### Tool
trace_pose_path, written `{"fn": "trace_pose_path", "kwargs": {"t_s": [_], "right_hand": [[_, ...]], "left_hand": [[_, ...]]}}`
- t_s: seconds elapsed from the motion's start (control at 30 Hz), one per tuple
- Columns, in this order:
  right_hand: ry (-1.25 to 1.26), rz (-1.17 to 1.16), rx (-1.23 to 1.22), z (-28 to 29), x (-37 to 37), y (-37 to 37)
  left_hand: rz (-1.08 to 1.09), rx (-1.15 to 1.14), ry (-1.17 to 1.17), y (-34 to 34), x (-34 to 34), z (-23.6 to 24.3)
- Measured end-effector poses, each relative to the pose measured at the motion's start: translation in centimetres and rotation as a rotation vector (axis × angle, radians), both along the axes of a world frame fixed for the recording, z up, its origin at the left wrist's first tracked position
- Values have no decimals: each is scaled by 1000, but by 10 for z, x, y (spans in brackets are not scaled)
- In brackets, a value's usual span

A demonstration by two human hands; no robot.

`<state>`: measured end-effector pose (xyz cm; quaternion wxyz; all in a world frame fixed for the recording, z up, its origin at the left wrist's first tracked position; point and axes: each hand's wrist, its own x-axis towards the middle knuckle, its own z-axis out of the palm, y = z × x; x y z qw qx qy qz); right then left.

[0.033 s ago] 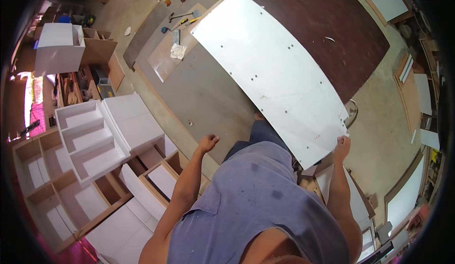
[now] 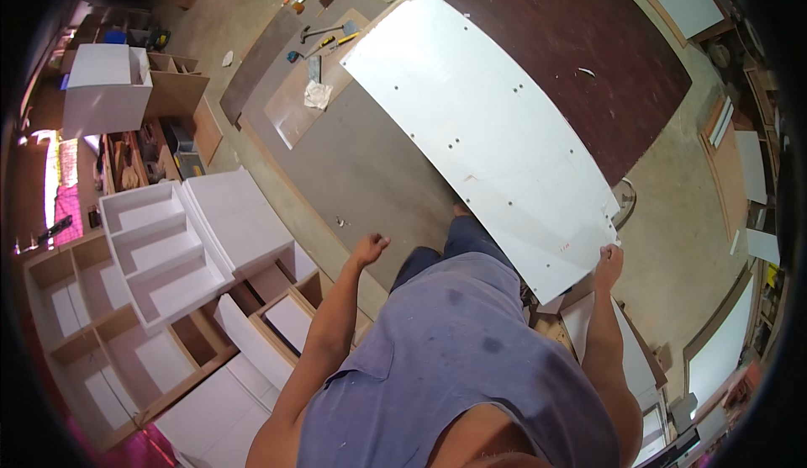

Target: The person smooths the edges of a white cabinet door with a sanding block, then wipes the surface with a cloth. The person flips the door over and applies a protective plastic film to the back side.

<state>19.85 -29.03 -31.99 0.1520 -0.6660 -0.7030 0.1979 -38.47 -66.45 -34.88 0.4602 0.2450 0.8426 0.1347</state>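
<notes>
A long white panel [image 2: 492, 148] with small dark holes stretches away from me, slanting from the near right to the far left. At its near right corner, beside a notched edge, is my right hand [image 2: 611, 264]. Its fingers are closed at the panel's edge. To the left of the panel, my left hand [image 2: 368, 251] hangs over a grey-brown board [image 2: 361, 161]. Its fingers are loosely curled and apart, with nothing visible in them. Past the panel's far left end, a hammer [image 2: 326, 30] and other hand tools lie near a crumpled white cloth [image 2: 317, 95].
White drawer boxes and wooden frames [image 2: 164, 253] crowd my left side. A dark red sheet [image 2: 572, 56] lies beyond the panel. Boards and offcuts [image 2: 725, 148] lean along the right. A white cabinet box [image 2: 108, 85] stands at the far left.
The surroundings have shifted slightly downward in the view. Both hands keep nearly the same places, the right one still at the panel's corner.
</notes>
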Motion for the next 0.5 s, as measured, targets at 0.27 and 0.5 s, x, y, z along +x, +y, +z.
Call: {"fn": "trace_pose_path", "kwargs": {"t_s": [0.27,0.5], "right_hand": [[-507,45,-450,29,-13,58],[-218,-19,-143,32,-176,134]], "left_hand": [[90,388,305,198,-160,18],[0,477,474,359,-258,62]]}}
